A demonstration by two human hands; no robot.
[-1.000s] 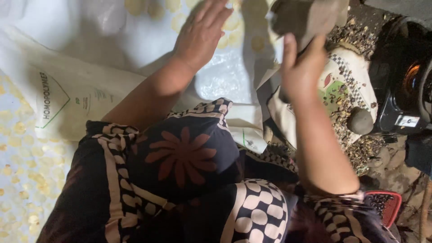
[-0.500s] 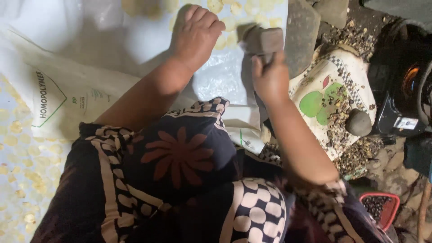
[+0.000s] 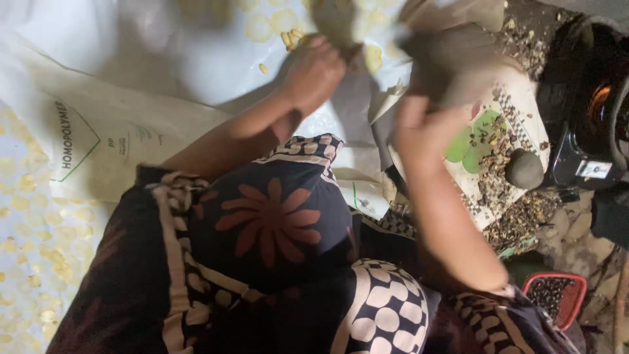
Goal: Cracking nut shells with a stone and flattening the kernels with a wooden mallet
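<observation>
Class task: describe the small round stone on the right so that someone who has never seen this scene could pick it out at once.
Start at the patterned cloth with green shapes, right of the right hand. At its right edge, beside the black appliance, sits the stone among scattered husks. It alone is smooth, grey and ball-shaped; everything around it is small crumbs.

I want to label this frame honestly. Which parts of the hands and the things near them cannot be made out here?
All in the head view:
- Right hand: smeared by motion; its grip on the grey stone block is unclear.
- Left hand: fingers curl away from the camera, so whether it pinches the pale yellow flat pieces cannot be told.
- Flat grey stone slab: cut off by the top edge.
- Red plastic basket: contents too small.
</observation>
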